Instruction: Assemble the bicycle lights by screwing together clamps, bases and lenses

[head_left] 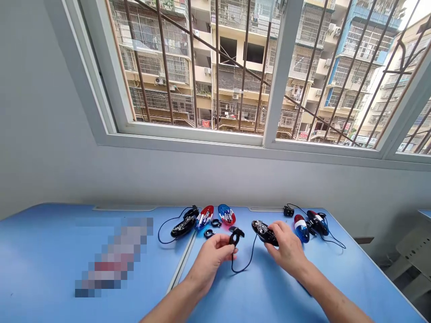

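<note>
My left hand [215, 255] pinches a black ring-shaped switch clamp [235, 236] above the blue table. A thin black cable [248, 264] hangs in a loop from it to a black oval lamp base [263, 232]. That base is gripped at its right end by my right hand [287, 247], its inner parts facing up. Beyond my left hand lie two black mounting rings [209, 233], and behind them a red-and-blue lamp cover [204, 218] and a blue-and-red one [226, 215]. A second black lamp base [183, 227] with a cable rests left of these.
Right of my right hand lie a red-and-blue lamp [301, 229], another corded lamp [318, 223] and a small black switch [288, 211]. A seam [183, 264] crosses the blue table [161, 273]. A blurred item [114, 260] lies left. Wall and barred window stand behind.
</note>
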Demonstrator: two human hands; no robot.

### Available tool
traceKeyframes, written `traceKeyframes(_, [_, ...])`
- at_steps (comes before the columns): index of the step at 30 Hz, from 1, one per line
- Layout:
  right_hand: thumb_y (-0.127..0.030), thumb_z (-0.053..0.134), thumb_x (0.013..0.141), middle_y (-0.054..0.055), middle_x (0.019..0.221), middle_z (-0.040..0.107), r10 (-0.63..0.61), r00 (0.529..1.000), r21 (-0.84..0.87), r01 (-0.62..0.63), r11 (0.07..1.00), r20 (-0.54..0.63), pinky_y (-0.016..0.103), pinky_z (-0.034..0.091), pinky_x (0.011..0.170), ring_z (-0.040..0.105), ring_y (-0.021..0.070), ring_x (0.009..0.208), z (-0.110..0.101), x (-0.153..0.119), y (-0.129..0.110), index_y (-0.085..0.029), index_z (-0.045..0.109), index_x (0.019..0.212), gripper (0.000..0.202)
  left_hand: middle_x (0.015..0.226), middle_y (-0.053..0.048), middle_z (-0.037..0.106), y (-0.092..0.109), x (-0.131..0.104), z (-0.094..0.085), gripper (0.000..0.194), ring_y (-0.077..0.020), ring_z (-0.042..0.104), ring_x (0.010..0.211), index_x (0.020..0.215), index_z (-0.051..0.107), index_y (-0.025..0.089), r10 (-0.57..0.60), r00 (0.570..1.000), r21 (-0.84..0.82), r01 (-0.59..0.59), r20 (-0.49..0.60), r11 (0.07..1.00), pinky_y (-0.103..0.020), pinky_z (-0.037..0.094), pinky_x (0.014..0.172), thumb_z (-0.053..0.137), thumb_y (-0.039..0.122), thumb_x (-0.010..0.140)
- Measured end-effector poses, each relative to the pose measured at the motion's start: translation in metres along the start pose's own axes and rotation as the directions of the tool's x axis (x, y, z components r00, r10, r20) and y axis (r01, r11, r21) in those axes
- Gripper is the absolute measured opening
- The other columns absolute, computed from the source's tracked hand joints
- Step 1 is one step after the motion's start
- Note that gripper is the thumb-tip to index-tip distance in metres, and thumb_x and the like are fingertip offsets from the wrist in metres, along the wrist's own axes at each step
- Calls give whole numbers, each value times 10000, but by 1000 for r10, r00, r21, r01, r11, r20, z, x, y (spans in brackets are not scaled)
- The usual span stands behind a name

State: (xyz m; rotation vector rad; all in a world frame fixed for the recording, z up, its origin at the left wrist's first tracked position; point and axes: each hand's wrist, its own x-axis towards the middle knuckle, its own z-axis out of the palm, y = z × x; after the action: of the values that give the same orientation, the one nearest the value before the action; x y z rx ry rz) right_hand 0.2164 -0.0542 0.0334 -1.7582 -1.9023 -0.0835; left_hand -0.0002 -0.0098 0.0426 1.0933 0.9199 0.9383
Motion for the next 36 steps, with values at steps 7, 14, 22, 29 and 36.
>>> traceKeyframes(7, [-250, 547, 811, 59, 1036, 586, 125, 992, -139, -121, 983, 23, 269, 368, 608, 582, 206, 876, -10, 26, -4, -203, 551, 969, 165, 848, -43, 688, 87, 54, 18, 195, -208, 651, 847, 871, 606, 158, 540, 842, 407, -490, -8, 770, -302, 496, 757, 630, 267, 712])
traceKeyframes(14, [-261, 531, 829, 100, 1017, 572, 252, 967, -299, -230, 926, 37, 295, 386, 625, 554, 252, 932, -9, 59, -13, -186, 515, 916, 116, 897, -36, 674, 82, 133, 34, 84, -189, 640, 849, 919, 637, 136, 524, 843, 686, -453, 122, 569, -341, 509, 813, 598, 172, 854])
traceKeyframes(22, [-252, 584, 784, 127, 1007, 604, 272, 953, -309, -221, 925, 134, 329, 431, 671, 596, 290, 939, 20, 73, -22, -148, 550, 951, 199, 1200, -83, 581, 58, 168, 21, 274, -216, 609, 992, 1177, 561, 180, 322, 874, 871, -441, 363, 217, -415, 528, 836, 556, 300, 930])
traceKeyframes(29, [-261, 574, 799, 133, 1013, 601, 279, 943, -320, -211, 924, 183, 327, 435, 674, 606, 288, 936, 25, 71, -22, -149, 550, 969, 205, 1203, -78, 581, 48, 180, 20, 257, -214, 607, 1000, 1166, 570, 196, 124, 899, 898, -432, 420, 87, -400, 526, 839, 557, 298, 930])
traceKeyframes(36, [-285, 562, 811, 126, 1012, 607, 295, 934, -321, -222, 921, 200, 319, 431, 686, 613, 279, 931, 29, 71, -21, -153, 545, 978, 214, 1194, -76, 583, 43, 183, 21, 277, -225, 608, 1003, 1172, 566, 183, -55, 910, 912, -410, 410, 15, -404, 527, 833, 572, 301, 921])
